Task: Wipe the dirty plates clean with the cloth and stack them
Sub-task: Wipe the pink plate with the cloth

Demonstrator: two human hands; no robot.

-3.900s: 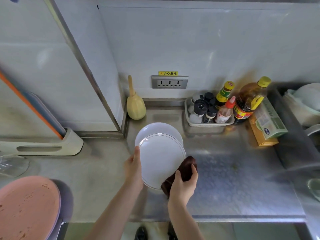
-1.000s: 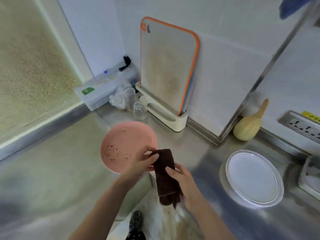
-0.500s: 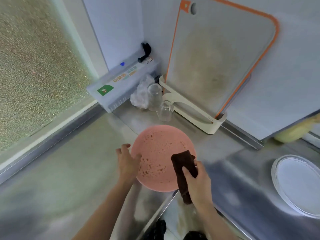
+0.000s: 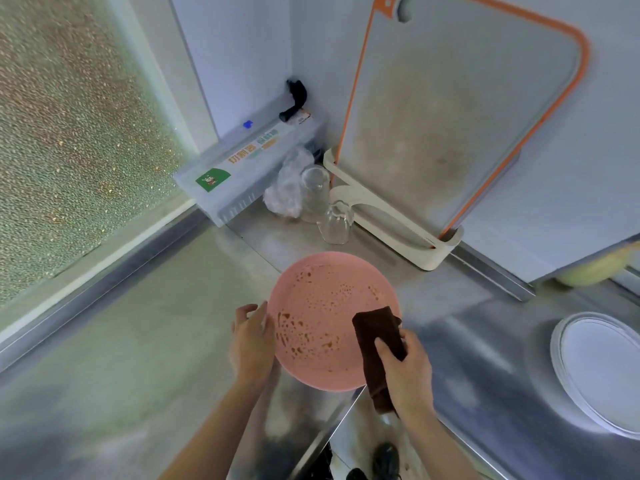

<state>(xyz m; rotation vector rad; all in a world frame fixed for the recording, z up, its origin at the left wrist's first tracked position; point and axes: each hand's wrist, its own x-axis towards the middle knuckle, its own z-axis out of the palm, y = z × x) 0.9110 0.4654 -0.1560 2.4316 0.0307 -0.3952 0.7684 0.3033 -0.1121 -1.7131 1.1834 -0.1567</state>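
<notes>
A pink plate (image 4: 325,306) spotted with brown sauce is held over the steel counter's inner corner. My left hand (image 4: 251,339) grips its left rim. My right hand (image 4: 407,365) holds a dark brown cloth (image 4: 377,332), whose upper end lies on the plate's right side. Two white plates (image 4: 602,365) lie stacked on the counter at the far right.
Behind the pink plate stand two glasses (image 4: 334,218), a crumpled plastic bag (image 4: 287,185) and a cling-film box (image 4: 242,168). An orange-edged cutting board (image 4: 450,109) stands in a cream holder (image 4: 398,223). A yellow gourd-shaped object (image 4: 595,268) shows at right. The counter edge (image 4: 332,424) runs below.
The white plate went onto the stack at right. My view swung left, my left hand took the pink plate's rim, and my right hand brought the cloth onto it.
</notes>
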